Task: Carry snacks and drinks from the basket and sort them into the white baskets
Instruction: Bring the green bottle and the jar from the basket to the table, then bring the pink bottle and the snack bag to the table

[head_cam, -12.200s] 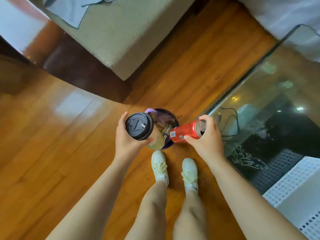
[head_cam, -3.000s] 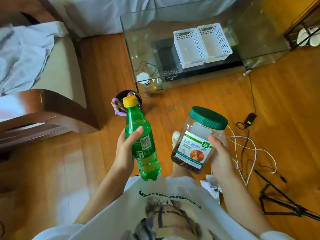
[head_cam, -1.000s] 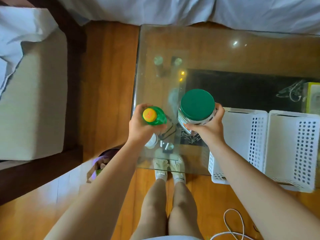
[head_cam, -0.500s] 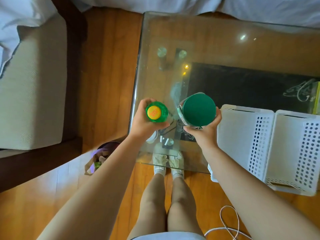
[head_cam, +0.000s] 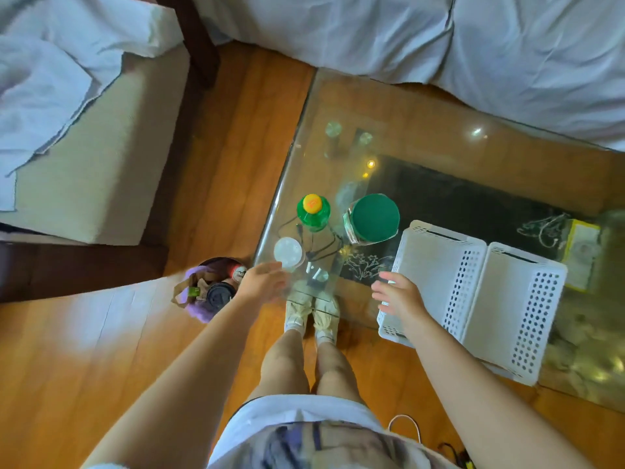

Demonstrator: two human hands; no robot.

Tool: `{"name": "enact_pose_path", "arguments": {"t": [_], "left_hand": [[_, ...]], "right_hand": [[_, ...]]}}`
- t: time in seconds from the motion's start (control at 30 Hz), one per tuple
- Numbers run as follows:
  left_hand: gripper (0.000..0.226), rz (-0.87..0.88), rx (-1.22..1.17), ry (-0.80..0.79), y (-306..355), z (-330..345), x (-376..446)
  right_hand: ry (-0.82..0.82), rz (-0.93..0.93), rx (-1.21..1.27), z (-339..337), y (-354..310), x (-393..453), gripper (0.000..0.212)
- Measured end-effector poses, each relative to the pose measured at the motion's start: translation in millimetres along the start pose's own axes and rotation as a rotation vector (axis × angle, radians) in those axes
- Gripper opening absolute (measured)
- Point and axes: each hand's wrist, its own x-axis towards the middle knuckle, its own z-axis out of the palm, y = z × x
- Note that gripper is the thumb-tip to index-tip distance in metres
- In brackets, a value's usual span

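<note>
A green soda bottle with a yellow cap stands on the glass table near its left edge. Beside it on the right stands a clear jar with a green lid. Two white baskets, the left one and the right one, sit side by side on the table's near right. My left hand hovers open at the table's near corner, blurred. My right hand is open over the left basket's near corner. A round dark basket on the floor holds a red can and a black-lidded cup.
A sofa with white sheets fills the left, a sheet-covered seat the back. A small white round lid shows under the glass. A white cable lies on the wooden floor by my feet.
Both hands have let go: the bottle and the jar now stand on the glass table. My hands have drawn back toward me, empty.
</note>
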Motion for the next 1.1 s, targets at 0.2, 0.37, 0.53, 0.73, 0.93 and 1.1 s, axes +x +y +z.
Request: {"name": "enact_pose_path", "arguments": {"t": [0.2, 0.37, 0.53, 0.73, 0.93, 1.1], "left_hand": [[0.011, -0.011, -0.182, 0.096, -50, -26, -70], [0.013, -0.052, -0.355, 0.169, -108, -53, -120], [0.023, -0.112, -0.575, 0.310, -185, -85, -165], [0.023, -0.246, -0.957, 0.549, -307, -102, -230], [0.009, -0.461, -1.252, 0.668, -420, -93, -276], [0.027, -0.641, -1.349, 0.624, -498, -105, -289]], "right_hand": [[-0.053, 0.000, -0.199, 1, 8, -43, 0.015], [-0.149, -0.081, -0.528, 35, 8, -70, 0.008], [-0.310, -0.155, -0.870, 98, 20, -99, 0.014], [-0.539, -0.345, -1.318, 209, 44, -161, 0.012], [-0.670, -0.460, -1.514, 302, 98, -224, 0.007], [-0.657, -0.437, -1.533, 350, 151, -263, 0.007]]}}
